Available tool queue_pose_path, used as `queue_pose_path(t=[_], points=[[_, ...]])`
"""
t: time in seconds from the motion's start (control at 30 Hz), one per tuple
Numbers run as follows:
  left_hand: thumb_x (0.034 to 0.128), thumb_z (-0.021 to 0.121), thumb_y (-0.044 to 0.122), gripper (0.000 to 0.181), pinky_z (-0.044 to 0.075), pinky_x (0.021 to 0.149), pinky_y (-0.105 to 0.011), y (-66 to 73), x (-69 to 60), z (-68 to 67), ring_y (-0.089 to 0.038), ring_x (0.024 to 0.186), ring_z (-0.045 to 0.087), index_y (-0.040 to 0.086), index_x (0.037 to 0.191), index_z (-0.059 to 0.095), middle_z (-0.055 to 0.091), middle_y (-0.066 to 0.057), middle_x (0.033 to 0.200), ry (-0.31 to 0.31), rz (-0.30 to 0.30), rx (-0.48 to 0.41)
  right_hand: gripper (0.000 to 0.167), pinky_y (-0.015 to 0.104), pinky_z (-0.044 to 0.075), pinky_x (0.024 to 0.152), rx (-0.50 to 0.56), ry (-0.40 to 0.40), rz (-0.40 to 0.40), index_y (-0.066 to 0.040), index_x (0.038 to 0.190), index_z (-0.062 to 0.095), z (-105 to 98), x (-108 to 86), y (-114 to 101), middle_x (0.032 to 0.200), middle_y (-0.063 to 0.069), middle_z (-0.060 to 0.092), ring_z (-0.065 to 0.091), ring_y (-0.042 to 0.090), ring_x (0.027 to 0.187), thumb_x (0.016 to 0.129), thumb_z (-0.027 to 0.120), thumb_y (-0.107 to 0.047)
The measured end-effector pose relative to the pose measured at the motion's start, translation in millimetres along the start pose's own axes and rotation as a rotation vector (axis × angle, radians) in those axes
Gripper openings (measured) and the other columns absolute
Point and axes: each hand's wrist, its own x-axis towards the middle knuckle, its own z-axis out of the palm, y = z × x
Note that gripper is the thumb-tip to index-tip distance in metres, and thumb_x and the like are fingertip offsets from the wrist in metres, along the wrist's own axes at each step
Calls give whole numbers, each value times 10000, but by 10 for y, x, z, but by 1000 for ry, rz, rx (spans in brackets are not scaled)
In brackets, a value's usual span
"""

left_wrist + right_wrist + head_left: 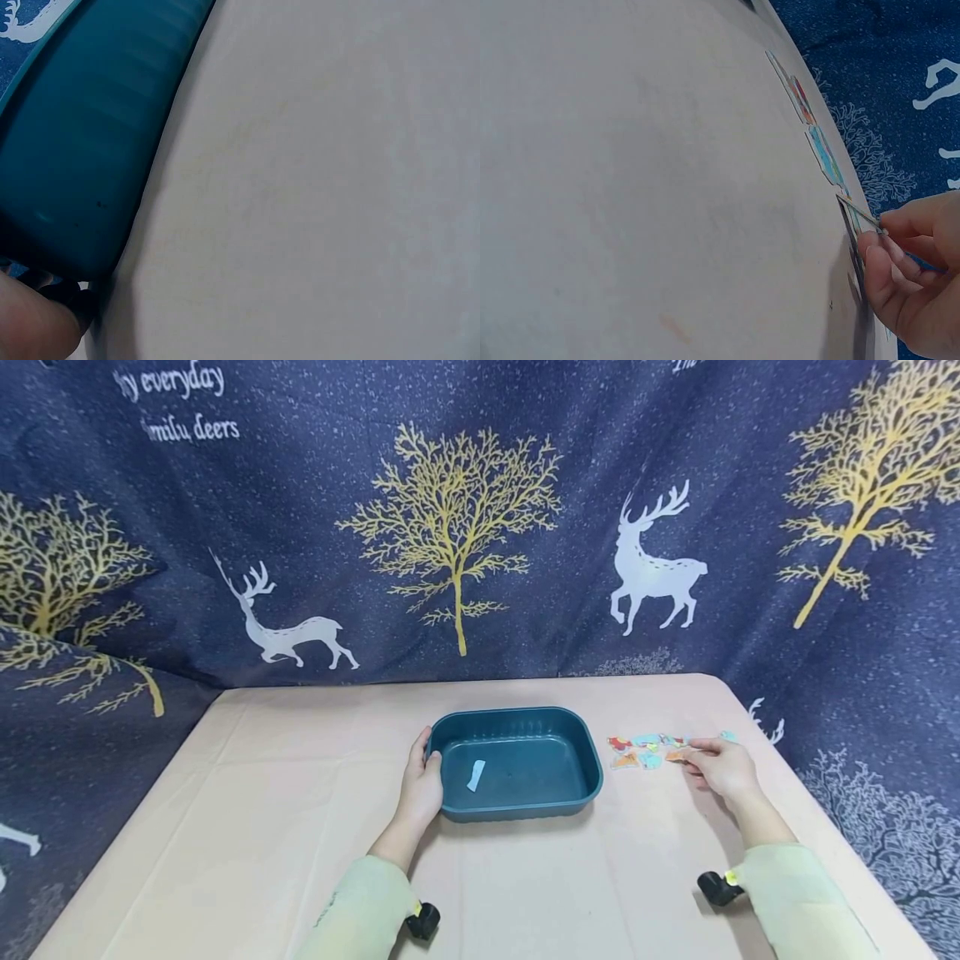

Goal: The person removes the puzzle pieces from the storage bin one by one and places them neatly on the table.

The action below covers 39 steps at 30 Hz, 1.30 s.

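Note:
A dark teal rectangular plastic basin (517,812) stands on the table, with one small light-blue flat piece (476,775) lying inside on the left. My left hand (423,785) grips the basin's left side, thumb by the rim and fingers along the outer wall; the left wrist view catches only a bit of this hand (34,322). Right of the basin lie several small, flat, colourful pieces, like puzzle pieces, among them a red one (618,743) and a blue one (650,761). My right hand (723,768) pinches a thin orange piece (675,757) by its edge, tilted up from the table.
A pale pink cloth covers the table (225,827). Behind it hangs a dark blue curtain (525,635) with white deer and yellow trees. Small black devices (720,888) sit at both wrists.

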Motion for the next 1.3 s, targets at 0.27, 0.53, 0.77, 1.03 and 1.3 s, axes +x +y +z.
queue_pose_path(t=[0.27, 0.53, 0.77, 1.03, 1.3], points=[[1027, 282, 173, 505, 152, 1182, -511, 4, -3, -1, -313, 1463, 139, 129, 1516, 164, 172, -98, 1586, -3, -2, -8, 439, 250, 578, 584, -46, 46, 5, 109, 1316, 459, -39, 13, 4, 930, 164, 704, 621, 2, 642, 960, 472, -149], [1027, 284, 184, 505, 154, 1181, -513, -9, 3, -5, -312, 1462, 143, 129, 1515, 167, 173, -94, 1586, 2, -3, -6, 449, 267, 586, 592, -12, 65, -113, 118, 1273, 500, 16, -66, -171, 1059, 280, 636, 646, 33, 650, 967, 488, -212], [1026, 286, 180, 506, 153, 1182, -511, -8, 10, 0, -306, 1465, 136, 123, 1515, 167, 171, -91, 1587, 1, 0, -10, 453, 237, 581, 632, -31, 50, -205, 104, 1240, 540, 120, -156, -391, 1100, 293, 628, 635, -7, 714, 970, 507, -258], [1025, 289, 182, 506, 150, 1183, -513, -13, 20, 4, -308, 1463, 142, 122, 1514, 173, 179, -97, 1584, 5, 4, -13, 442, 257, 586, 683, -5, -3, -267, 82, 1222, 568, 287, -240, -648, 1124, 271, 629, 632, -15, 779, 967, 525, -275], [1025, 291, 184, 507, 150, 1183, -511, -5, 10, 4, -306, 1465, 137, 127, 1514, 173, 177, -91, 1585, 8, -1, -11, 376, 248, 584, 654, 52, -50, -330, 93, 1168, 599, 507, -279, -823, 1025, 237, 665, 601, -77, 703, 946, 565, -208]])
